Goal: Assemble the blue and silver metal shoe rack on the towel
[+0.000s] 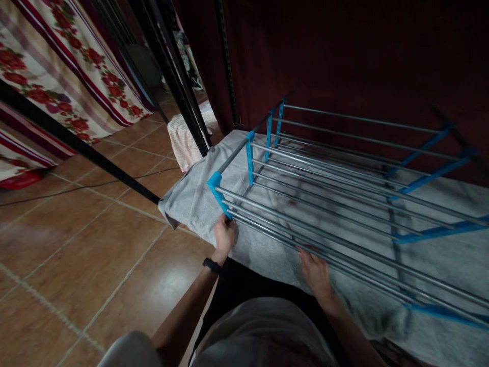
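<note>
A rack (344, 188) of grey metal rods joined by blue plastic side pieces lies on its side on a grey cloth-covered surface (191, 204). My left hand (223, 235) grips the near corner, just under a blue connector (216, 184). A black band sits on that wrist. My right hand (316, 271) rests against the lowest rods, fingers curled under them. The frame is slightly blurred.
Brown tiled floor (95, 255) spreads to the left, crossed by a black cable (76, 187). Black metal poles (168, 71) stand behind. Floral cloth (57, 76) hangs at far left. A dark red curtain (344, 51) backs the surface. A pale pink cloth (183, 137) lies beside the poles.
</note>
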`<state>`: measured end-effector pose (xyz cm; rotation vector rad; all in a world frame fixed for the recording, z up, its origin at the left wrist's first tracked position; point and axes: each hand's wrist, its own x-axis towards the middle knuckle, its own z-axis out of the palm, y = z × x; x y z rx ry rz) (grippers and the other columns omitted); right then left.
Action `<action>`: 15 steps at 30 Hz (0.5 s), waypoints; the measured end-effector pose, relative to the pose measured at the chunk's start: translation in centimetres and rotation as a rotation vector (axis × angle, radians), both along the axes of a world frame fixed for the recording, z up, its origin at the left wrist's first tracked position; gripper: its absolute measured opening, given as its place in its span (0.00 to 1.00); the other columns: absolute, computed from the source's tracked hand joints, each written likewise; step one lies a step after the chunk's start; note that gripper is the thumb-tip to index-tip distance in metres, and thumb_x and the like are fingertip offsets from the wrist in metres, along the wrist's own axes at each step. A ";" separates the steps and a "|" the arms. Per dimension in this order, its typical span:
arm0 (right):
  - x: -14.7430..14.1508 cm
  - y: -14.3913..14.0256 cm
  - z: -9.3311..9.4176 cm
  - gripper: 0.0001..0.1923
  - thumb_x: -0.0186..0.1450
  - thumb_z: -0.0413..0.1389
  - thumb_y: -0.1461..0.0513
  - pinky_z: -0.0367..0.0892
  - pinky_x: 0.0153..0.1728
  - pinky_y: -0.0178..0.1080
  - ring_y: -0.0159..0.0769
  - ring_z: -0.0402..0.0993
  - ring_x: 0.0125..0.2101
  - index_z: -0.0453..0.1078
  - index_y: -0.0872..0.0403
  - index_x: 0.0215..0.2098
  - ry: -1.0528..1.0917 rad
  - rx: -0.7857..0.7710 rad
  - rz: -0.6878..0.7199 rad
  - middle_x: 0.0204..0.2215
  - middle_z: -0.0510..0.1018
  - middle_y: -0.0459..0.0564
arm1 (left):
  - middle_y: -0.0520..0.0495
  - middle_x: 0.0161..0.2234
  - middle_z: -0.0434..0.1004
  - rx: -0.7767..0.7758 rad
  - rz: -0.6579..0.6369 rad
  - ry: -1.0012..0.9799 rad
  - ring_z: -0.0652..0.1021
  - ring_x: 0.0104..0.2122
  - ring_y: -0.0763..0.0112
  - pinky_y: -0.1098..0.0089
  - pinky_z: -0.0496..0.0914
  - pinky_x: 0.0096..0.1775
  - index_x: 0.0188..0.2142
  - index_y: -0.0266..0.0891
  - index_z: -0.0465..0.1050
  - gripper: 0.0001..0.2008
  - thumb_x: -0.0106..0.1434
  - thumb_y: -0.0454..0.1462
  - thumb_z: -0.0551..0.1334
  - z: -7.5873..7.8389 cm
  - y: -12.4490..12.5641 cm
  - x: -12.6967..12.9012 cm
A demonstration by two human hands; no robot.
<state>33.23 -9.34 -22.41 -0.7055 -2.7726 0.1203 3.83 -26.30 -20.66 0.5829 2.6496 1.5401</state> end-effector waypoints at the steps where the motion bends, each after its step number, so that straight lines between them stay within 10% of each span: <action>1: 0.1 0.0 -0.1 0.15 0.75 0.46 0.64 0.68 0.42 0.38 0.38 0.79 0.37 0.75 0.51 0.48 0.003 -0.003 0.004 0.37 0.83 0.53 | 0.44 0.35 0.81 0.014 0.003 -0.006 0.79 0.36 0.60 0.62 0.73 0.41 0.37 0.37 0.73 0.10 0.54 0.33 0.59 -0.1 0.1 0.1; 15: 0.7 0.3 -0.5 0.15 0.74 0.47 0.66 0.69 0.43 0.38 0.38 0.79 0.37 0.76 0.51 0.46 -0.003 0.015 0.002 0.37 0.83 0.53 | 0.43 0.34 0.81 0.035 0.015 -0.027 0.79 0.35 0.60 0.61 0.72 0.42 0.35 0.38 0.74 0.08 0.55 0.35 0.59 0.1 0.4 0.2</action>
